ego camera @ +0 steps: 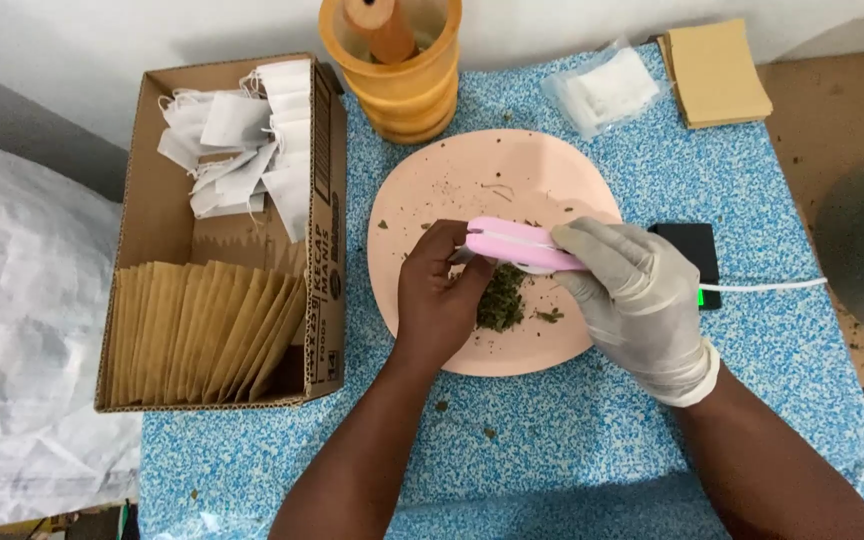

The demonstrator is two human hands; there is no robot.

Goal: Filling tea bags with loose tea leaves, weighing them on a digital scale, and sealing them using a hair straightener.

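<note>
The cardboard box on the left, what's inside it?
The cardboard box holds white tea bags with strings at the far end and a row of brown paper envelopes nearer. What lies beneath them is covered.

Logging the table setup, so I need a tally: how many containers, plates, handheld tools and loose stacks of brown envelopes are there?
Containers: 2, the cardboard box and the orange tub.
Plates: 1, the pink plate.
Handheld tools: 1, the pink sealer, held by both hands.
Loose envelope stacks: 1, the brown stack.
Total: 5
</note>
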